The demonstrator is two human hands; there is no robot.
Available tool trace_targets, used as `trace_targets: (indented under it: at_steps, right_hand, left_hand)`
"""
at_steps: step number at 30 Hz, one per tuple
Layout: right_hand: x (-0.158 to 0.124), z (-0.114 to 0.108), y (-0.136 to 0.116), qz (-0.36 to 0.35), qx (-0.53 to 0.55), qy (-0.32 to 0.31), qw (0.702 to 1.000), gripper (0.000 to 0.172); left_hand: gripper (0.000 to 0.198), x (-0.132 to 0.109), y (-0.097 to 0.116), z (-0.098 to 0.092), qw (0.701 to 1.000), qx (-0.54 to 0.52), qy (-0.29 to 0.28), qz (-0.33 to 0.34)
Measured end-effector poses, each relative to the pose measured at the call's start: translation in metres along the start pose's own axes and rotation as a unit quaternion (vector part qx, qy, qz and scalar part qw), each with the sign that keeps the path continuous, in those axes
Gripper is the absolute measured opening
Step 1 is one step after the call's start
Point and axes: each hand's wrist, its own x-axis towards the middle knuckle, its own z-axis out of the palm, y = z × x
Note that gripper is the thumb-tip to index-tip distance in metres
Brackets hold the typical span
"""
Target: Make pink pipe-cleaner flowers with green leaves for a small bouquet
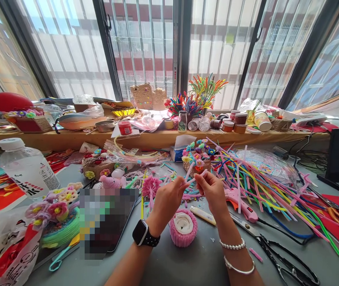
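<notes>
Both hands are raised close together over the middle of the table. My left hand [169, 198] is closed on a pale pink pipe cleaner [190, 171], one end of which sticks up above the fingers. My right hand [212, 192] pinches the same pink stem near its other end; how it is bent between the fingers is too small to tell. Below them stands a small round pink fuzzy pot [183, 230] with a white roll inside. A pink fluffy flower [151, 186] lies just left of my left hand.
A pink glue gun [242, 204], black-handled scissors [279, 254] and a heap of coloured pipe cleaners [258, 178] lie to the right. A tablet [121, 216], a green flower pot [62, 228] and a water bottle [28, 169] stand or lie left. A yellow-white cutter [203, 215] is near the pot.
</notes>
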Motion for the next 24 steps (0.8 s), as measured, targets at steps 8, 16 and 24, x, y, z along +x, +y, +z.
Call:
trace_targets:
  at_steps: [8,16,24]
  right_hand:
    - [-0.003,-0.003,-0.008,-0.083,-0.063,-0.087,0.991,0.011]
    - [-0.004,-0.006,-0.015,-0.284,-0.331,-0.012,0.900,0.008]
    - [0.002,-0.019,-0.020,-0.174,-0.300,-0.076,0.935,0.011]
  left_hand:
    - [0.025,0.002,-0.007,-0.002,0.999,-0.004,-0.031,0.018]
    - [0.020,0.001,-0.009,0.003,0.987,0.098,-0.039,0.125]
    - [0.018,-0.001,0.001,-0.011,0.976,0.045,-0.062,0.205]
